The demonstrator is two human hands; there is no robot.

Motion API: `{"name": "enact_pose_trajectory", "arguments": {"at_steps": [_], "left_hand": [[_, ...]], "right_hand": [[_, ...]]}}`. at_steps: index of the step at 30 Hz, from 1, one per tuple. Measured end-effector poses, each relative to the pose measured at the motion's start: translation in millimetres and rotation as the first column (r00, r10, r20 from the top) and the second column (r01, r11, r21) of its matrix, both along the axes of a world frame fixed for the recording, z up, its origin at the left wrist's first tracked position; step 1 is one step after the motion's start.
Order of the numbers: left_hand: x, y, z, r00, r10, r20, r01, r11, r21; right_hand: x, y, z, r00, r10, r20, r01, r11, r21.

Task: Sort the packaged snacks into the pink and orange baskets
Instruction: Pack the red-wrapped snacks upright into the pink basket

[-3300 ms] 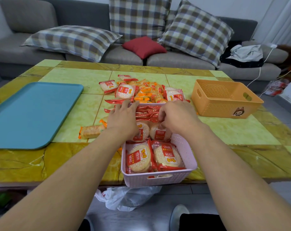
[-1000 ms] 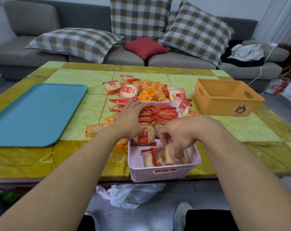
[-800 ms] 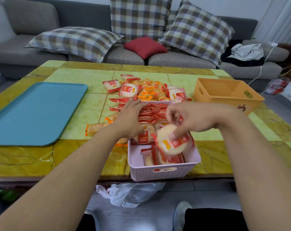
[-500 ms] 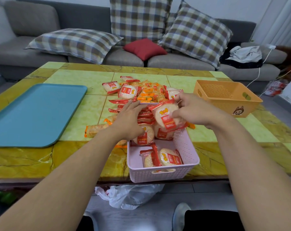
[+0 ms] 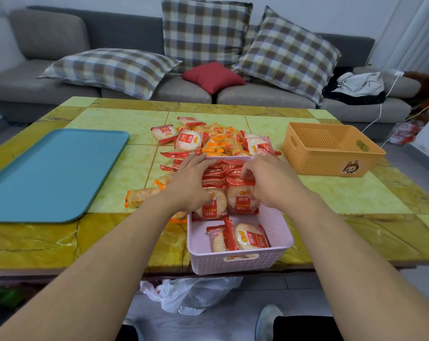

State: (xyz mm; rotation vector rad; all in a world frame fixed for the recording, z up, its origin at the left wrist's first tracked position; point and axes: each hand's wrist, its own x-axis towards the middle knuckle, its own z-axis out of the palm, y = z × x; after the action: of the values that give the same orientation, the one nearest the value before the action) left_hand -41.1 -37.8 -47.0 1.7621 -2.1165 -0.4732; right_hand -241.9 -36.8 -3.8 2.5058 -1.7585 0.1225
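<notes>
We see a yellow-green tiled table [image 5: 331, 193]. A blue tray [image 5: 48, 173] lies at its left, loose snack packets [image 5: 208, 141] mid-table, an orange basket [image 5: 329, 148] far right, a pink basket [image 5: 238, 262] at the near edge.

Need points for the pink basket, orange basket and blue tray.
pink basket [image 5: 240, 263]: head view, near front wall, by the handle slot.
orange basket [image 5: 316, 161]: head view, near long side wall.
blue tray [image 5: 48, 173]: head view, bare middle of its surface.

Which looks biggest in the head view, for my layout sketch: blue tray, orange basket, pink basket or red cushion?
1. blue tray
2. orange basket and pink basket: about alike; the pink one sits nearer the camera, so unsure
3. red cushion, though farthest away
</notes>
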Motion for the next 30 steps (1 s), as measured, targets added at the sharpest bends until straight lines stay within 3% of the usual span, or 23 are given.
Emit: {"name": "enact_pose_trajectory", "arguments": {"at_steps": [4, 10, 13, 16, 19, 22, 27, 30], "left_hand": [[0.1, -0.7, -0.2, 1.0, 0.0, -0.003, 0.0, 1.0, 0.002], [0.5, -1.2, -0.9, 1.0, -0.004, -0.012, 0.004, 1.0, 0.006], [1.2, -2.1, -0.4, 1.0, -0.008, -0.028, 0.008, 1.0, 0.013], [0.1, -1.9, 0.9, 0.999, -0.01, -0.035, 0.011, 1.0, 0.016], [0.1, -1.4, 0.7, 0.998, -0.003, -0.063, 0.004, 1.0, 0.021], [0.4, -0.2, 2.3, 0.997, -0.002, -0.079, 0.004, 1.0, 0.025], [0.9, 0.3, 1.8, 0.995, -0.002, -0.096, 0.005, 0.999, 0.035], [1.5, 1.4, 3.4, 0.996, -0.011, -0.09, 0.013, 1.0, 0.027]], "right_hand": [[2.2, 0.6, 8.8, 0.996, 0.028, 0.09, -0.027, 1.0, -0.011], [11.1, 4.8, 0.0, 0.999, 0.019, -0.034, -0.018, 1.0, 0.009], [14.7, 8.9, 10.2, 0.999, 0.033, -0.014, -0.033, 0.999, -0.01], [19.6, 16.1, 19.6, 0.999, 0.032, 0.032, -0.041, 0.941, 0.337], [27.4, 24.8, 14.0, 0.956, 0.24, -0.169, -0.092, 0.792, 0.604], [32.7, 27.5, 1.0, 0.922, 0.299, -0.246, -0.067, 0.749, 0.659], [36.4, 28.5, -5.6, 0.918, 0.271, -0.291, -0.023, 0.767, 0.642], [32.1, 27.9, 2.4, 0.951, 0.231, -0.206, -0.063, 0.796, 0.602]]}}
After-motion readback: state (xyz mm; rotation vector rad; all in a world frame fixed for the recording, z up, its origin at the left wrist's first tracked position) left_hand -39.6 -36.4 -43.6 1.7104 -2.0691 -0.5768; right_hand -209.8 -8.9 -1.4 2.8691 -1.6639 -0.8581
